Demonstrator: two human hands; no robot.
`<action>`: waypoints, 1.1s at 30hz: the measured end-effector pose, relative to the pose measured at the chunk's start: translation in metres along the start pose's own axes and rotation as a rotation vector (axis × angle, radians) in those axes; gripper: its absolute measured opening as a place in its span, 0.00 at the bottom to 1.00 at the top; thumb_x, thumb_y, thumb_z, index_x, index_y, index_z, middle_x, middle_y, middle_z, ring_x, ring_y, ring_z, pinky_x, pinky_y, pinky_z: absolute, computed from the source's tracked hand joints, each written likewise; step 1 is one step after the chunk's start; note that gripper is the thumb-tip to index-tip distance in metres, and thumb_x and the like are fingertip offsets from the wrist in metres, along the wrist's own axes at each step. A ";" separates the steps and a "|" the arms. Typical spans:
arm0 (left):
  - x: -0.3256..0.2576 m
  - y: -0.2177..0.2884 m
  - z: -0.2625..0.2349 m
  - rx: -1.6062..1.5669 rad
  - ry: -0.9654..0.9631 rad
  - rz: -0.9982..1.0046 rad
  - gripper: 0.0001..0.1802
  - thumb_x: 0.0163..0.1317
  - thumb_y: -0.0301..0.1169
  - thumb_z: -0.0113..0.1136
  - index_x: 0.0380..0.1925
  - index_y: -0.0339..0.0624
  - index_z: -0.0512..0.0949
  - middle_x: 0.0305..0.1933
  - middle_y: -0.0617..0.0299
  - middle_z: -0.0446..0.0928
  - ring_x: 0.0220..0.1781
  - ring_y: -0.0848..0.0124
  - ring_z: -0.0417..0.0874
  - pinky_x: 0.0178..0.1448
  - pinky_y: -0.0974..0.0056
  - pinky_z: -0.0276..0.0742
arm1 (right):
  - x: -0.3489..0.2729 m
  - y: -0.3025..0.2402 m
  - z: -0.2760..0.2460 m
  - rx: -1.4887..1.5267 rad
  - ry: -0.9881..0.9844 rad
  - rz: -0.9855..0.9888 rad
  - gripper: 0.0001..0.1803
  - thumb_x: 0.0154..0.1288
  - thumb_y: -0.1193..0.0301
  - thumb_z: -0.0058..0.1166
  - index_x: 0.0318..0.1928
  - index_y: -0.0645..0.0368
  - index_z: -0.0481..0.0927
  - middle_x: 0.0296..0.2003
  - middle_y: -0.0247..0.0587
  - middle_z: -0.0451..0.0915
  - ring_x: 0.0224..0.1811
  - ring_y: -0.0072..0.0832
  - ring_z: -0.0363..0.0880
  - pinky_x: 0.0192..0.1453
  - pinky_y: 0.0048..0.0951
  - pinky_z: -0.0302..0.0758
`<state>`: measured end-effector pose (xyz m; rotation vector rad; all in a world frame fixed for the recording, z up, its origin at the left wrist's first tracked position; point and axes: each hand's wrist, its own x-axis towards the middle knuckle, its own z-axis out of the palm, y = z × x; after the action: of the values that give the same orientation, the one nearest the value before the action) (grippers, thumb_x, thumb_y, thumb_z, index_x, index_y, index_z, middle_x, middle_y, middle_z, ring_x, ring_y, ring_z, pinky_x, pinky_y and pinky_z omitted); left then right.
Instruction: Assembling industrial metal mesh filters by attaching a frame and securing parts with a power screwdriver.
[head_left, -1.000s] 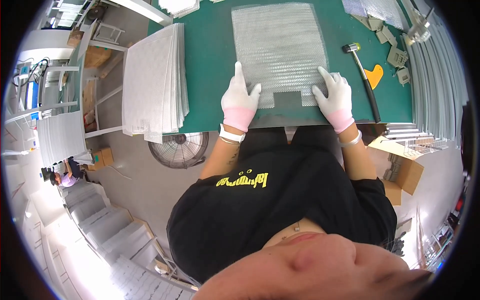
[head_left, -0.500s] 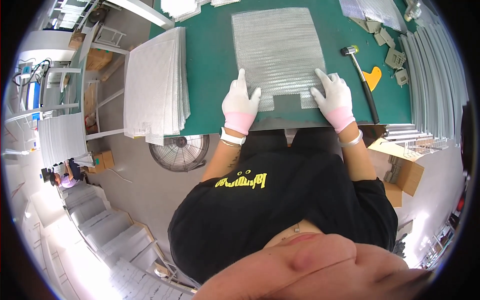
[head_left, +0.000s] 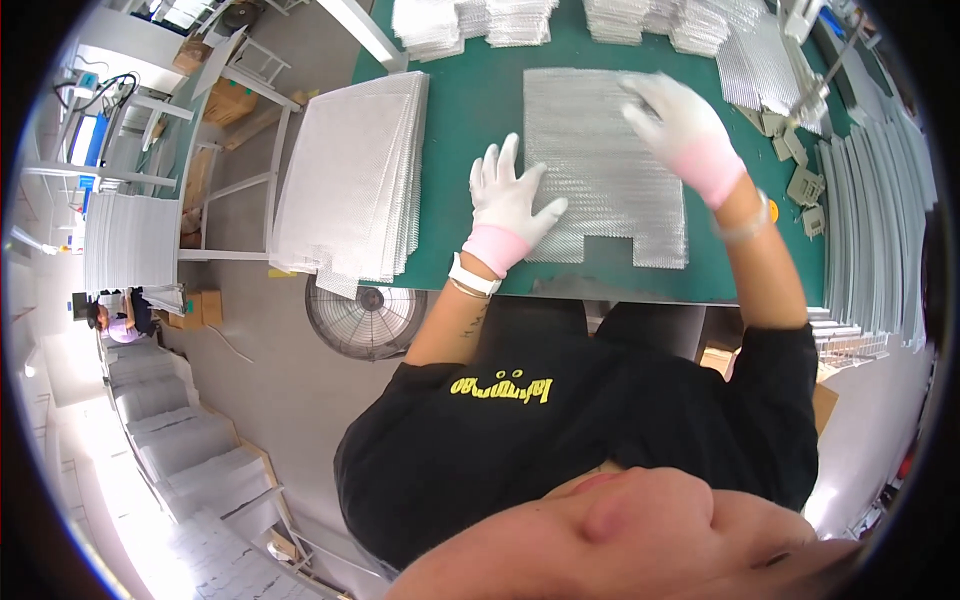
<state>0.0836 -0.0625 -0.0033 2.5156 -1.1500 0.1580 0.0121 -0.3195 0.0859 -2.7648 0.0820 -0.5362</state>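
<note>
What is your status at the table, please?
Left hand open, at left edge of sheet. Right hand open, over its far right. Sheet flat on table. Stack apart, to the left.

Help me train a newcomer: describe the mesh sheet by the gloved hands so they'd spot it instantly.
On the green tabletop, find the grey mesh sheet with the left hand at its left edge, the right hand over its upper right part. Its near edge has a square notch. Unlike the whiter, fanned stack to its left, it shows a single outline.

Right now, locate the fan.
In the head view, the fan is left of centre, beside the left forearm and just below the front edge of the green table.
</note>
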 end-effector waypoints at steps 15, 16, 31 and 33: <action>0.136 -0.119 -0.113 -0.296 0.270 -0.175 0.27 0.65 0.44 0.62 0.52 0.30 0.80 0.59 0.41 0.76 0.57 0.56 0.81 0.62 0.58 0.76 | 0.248 0.003 0.036 -0.467 -0.142 -0.114 0.13 0.63 0.68 0.54 0.45 0.59 0.82 0.46 0.52 0.84 0.51 0.45 0.82 0.54 0.43 0.78; 0.136 -0.124 -0.116 -0.484 0.219 -0.231 0.31 0.69 0.48 0.56 0.57 0.29 0.76 0.62 0.39 0.74 0.61 0.54 0.79 0.66 0.57 0.73 | 0.237 -0.001 0.030 -0.394 0.200 -0.156 0.13 0.66 0.70 0.47 0.42 0.58 0.84 0.41 0.52 0.84 0.46 0.45 0.84 0.51 0.43 0.79; 0.133 -0.182 -0.070 -1.835 0.108 -0.349 0.28 0.69 0.33 0.60 0.62 0.26 0.66 0.52 0.46 0.77 0.54 0.58 0.80 0.52 0.57 0.83 | 0.049 0.000 0.039 -0.229 0.270 -0.644 0.20 0.62 0.66 0.60 0.55 0.53 0.81 0.55 0.37 0.81 0.60 0.40 0.77 0.71 0.50 0.66; 0.123 -0.143 -0.086 -1.765 0.092 -0.369 0.19 0.64 0.25 0.61 0.55 0.34 0.75 0.51 0.53 0.80 0.49 0.61 0.81 0.56 0.59 0.78 | 0.022 0.004 0.030 -0.034 0.310 -0.411 0.25 0.62 0.65 0.61 0.60 0.53 0.78 0.61 0.42 0.76 0.66 0.40 0.72 0.75 0.47 0.61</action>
<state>0.2766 -0.0312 0.0665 1.0083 -0.3085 -0.5785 0.0434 -0.3168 0.0661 -2.7127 -0.4181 -1.0733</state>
